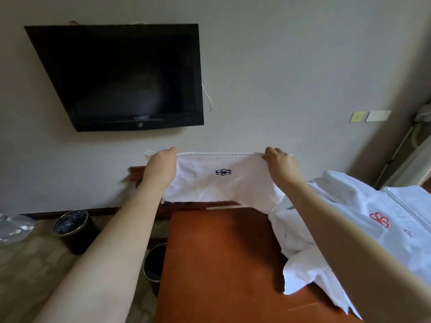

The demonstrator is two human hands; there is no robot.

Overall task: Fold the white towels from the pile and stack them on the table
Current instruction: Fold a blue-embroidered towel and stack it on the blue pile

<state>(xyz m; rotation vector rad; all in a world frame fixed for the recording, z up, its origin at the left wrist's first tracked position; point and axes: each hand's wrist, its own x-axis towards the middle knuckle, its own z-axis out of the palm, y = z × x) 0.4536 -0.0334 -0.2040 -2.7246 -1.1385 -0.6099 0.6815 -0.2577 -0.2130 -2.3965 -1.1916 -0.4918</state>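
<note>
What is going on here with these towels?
A person holds a white towel with a blue embroidered emblem stretched in the air, left hand and right hand each pinching its top edge. It hangs above the reddish-brown wooden table, where a rumpled pile of white towels lies on the right. No folded stack shows.

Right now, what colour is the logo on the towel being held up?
Dark blue logo on the towel; head view.

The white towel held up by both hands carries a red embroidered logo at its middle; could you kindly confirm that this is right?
Not quite: the head view shows that the white towel held up by the left hand and the right hand carries a dark blue embroidered logo at its middle, not a red one.
</note>
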